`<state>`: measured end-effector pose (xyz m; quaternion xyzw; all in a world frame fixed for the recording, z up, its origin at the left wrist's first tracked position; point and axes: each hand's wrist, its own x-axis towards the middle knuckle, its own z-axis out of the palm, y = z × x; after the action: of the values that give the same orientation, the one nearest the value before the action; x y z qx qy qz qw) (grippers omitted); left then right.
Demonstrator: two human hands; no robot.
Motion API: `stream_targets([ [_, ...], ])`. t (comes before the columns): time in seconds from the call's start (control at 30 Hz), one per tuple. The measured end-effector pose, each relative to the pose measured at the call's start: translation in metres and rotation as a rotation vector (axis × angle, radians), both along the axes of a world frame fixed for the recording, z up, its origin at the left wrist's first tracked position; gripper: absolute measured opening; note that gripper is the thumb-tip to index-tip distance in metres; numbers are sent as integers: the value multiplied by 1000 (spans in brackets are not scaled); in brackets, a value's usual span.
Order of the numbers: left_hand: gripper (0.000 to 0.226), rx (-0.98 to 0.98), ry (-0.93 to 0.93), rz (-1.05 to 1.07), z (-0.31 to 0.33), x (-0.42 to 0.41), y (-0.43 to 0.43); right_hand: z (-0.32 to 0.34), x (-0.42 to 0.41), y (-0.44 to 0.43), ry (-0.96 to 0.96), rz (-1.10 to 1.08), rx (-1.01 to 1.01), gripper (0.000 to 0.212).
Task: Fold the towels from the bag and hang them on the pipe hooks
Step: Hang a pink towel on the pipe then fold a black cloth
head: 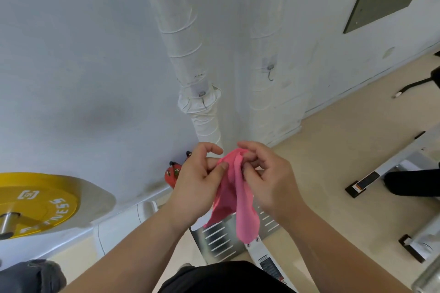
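My left hand (197, 181) pinches the top of the pink towel (238, 200) between thumb and curled fingers (210, 148). The towel is thin, smooth cloth in soft folds; its long axis hangs down from my fingers, leaning slightly right. My right hand (269, 178) pinches the same top. Above it, a small metal hook (270, 71) sits on a wrapped white pipe (271, 19).

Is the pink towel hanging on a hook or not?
Not on a hook. The left hand and right hand pinch the pink towel near its top, and it dangles between them. Both pipe hooks are bare.
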<state>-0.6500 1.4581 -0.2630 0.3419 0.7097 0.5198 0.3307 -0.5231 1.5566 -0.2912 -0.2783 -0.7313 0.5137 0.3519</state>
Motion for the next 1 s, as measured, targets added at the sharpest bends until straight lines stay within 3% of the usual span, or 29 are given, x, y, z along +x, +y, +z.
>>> stream_targets([
  [0.1, 10, -8, -22, -50, 3, 2, -1, 0, 0, 4, -16, 18, 60, 24],
  [0.3, 9, -65, 19, -69, -2, -6, -3, -2, 7, 16, -129, 23, 246, 14],
  [0.43, 17, -110, 88, 3, -13, -17, -4, 1, 7, 21, -198, 232, 395, 2],
  [0.53, 17, -130, 76, -38, -16, -23, -6, 1, 4, 19, -248, 320, 433, 2],
  [0.7, 9, -143, -22, -182, -12, -15, -9, 4, 0, 17, -249, 269, 420, 9],
  [0.9, 9, -174, -4, -335, -8, -23, -16, 5, 3, 14, -331, 269, 379, 26],
  [1.0, 17, -158, -26, -357, -8, -21, -18, 5, 2, 12, -292, 260, 377, 26],
])
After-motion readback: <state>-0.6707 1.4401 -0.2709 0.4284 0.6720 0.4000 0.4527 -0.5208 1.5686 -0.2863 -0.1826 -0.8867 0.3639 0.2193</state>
